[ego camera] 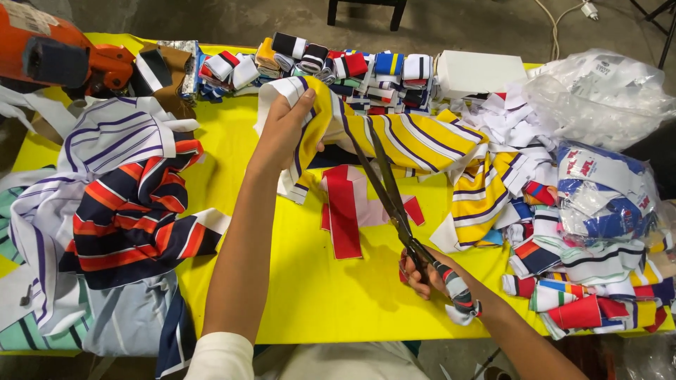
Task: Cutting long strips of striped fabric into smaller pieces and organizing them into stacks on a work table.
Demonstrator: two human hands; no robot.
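With the left hand (285, 134) clamped on the yellow striped fabric (408, 141) above the tabletop (296, 281), the right hand (429, 271), fingers closed through the scissors (391, 193), should cut straight along taut cloth.

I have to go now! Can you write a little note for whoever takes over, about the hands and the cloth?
Left hand: grips the yellow striped fabric, lifted over the yellow table.
Right hand: holds the scissors, blades into the fabric.
Done: the cut is partway; rolled strips line the far edge, cut pieces are piled on the right, and a red and white piece lies beneath.
Left: the rest of this cut; the striped cloth pile on the left looks uncut.
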